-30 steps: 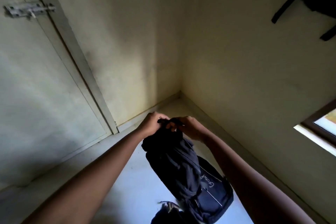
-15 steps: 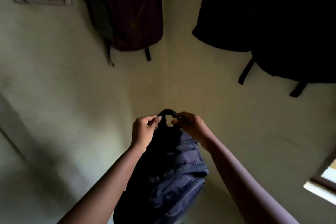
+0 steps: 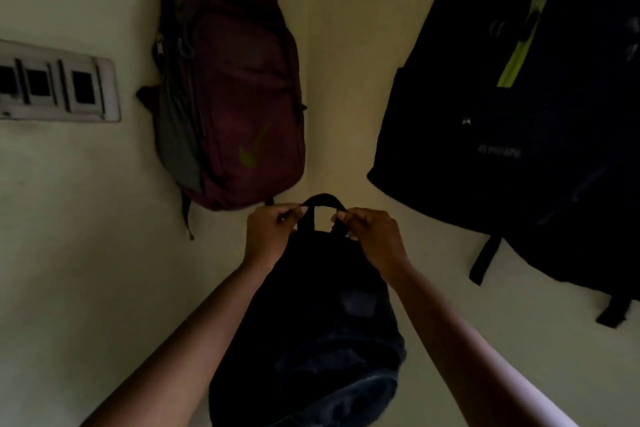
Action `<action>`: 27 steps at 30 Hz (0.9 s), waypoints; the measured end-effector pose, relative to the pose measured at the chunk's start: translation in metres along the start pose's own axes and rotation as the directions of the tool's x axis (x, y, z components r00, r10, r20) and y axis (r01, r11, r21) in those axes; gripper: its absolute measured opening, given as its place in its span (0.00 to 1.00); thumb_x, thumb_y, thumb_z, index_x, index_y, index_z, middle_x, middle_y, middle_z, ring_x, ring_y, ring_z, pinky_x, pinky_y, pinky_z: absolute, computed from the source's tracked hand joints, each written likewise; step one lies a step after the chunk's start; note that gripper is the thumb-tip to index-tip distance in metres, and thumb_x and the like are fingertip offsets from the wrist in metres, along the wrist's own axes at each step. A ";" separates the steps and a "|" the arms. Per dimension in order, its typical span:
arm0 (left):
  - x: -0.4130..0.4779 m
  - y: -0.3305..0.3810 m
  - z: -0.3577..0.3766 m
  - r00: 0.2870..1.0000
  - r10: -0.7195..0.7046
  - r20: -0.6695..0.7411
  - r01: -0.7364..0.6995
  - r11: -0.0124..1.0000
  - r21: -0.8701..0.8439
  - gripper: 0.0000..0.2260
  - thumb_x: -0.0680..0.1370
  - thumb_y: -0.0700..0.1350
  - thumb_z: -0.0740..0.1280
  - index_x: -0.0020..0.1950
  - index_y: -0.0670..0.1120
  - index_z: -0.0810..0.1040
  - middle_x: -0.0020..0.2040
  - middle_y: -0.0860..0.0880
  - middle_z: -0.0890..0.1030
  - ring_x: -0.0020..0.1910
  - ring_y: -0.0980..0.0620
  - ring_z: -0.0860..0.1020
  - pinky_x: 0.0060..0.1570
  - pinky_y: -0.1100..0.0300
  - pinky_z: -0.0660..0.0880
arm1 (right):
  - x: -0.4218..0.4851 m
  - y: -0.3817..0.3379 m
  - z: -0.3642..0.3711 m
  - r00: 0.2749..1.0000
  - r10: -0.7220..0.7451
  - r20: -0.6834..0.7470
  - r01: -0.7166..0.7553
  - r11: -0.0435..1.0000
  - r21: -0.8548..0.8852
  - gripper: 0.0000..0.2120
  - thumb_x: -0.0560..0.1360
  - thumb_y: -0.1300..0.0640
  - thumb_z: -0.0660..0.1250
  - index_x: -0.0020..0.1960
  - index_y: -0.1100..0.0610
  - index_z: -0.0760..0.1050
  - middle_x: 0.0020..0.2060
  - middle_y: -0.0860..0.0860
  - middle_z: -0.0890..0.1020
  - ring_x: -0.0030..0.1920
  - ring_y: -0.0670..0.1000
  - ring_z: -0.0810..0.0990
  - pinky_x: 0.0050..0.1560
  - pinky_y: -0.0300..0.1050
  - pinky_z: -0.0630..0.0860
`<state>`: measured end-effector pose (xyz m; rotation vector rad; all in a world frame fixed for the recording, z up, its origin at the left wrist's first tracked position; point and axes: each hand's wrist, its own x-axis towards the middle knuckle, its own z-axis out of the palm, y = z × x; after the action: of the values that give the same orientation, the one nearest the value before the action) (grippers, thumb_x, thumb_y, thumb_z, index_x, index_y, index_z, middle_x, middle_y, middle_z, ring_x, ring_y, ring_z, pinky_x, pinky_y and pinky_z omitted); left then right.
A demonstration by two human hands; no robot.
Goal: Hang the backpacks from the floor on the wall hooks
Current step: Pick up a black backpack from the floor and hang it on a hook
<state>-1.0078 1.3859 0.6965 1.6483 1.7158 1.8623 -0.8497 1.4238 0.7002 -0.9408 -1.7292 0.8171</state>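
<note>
In the corner, near the camera, the left hand (image 3: 268,234) and right hand (image 3: 372,236) pinch the top loop (image 3: 323,200) of a dark backpack (image 3: 311,333), holding it up. 2 bags hang beyond: a maroon backpack (image 3: 232,87) left, a black backpack (image 3: 526,121) right.

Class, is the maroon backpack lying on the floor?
No, the maroon backpack hangs against the wall, above the left hand.

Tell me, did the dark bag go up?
Yes. The dark bag rose from near the floor to just below the maroon bag on the wall.
</note>
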 end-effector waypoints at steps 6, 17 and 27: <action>0.093 0.017 0.018 0.988 0.152 -0.013 -0.152 0.976 -0.155 0.11 0.74 0.43 0.69 0.52 0.38 0.83 0.47 0.42 0.85 0.31 0.67 0.76 0.37 0.68 0.73 | 0.074 -0.034 -0.011 0.988 -0.056 -0.142 0.056 0.998 -0.004 0.08 0.74 0.54 0.68 0.43 0.57 0.83 0.42 0.60 0.84 0.42 0.52 0.79 0.48 0.47 0.76; 0.233 0.058 0.075 0.964 0.264 -0.028 -0.256 0.895 -0.366 0.09 0.73 0.46 0.70 0.49 0.42 0.85 0.46 0.43 0.86 0.44 0.48 0.83 0.44 0.58 0.78 | 0.170 -0.097 -0.036 0.820 -0.165 -0.548 0.084 0.982 -0.170 0.08 0.75 0.55 0.67 0.47 0.58 0.81 0.40 0.51 0.82 0.35 0.45 0.75 0.39 0.39 0.74; 0.334 0.120 0.102 0.913 0.383 -0.139 -0.407 0.839 -0.361 0.12 0.73 0.52 0.69 0.47 0.44 0.85 0.44 0.43 0.86 0.46 0.45 0.83 0.44 0.53 0.79 | 0.277 -0.145 -0.072 0.609 -0.473 -0.636 0.062 0.829 -0.556 0.13 0.77 0.53 0.63 0.53 0.60 0.79 0.50 0.57 0.83 0.44 0.48 0.76 0.37 0.32 0.64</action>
<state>-1.0006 1.6395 0.9648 1.8875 0.9717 2.2624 -0.8789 1.6041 0.9643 -1.0866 -1.2522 -0.2754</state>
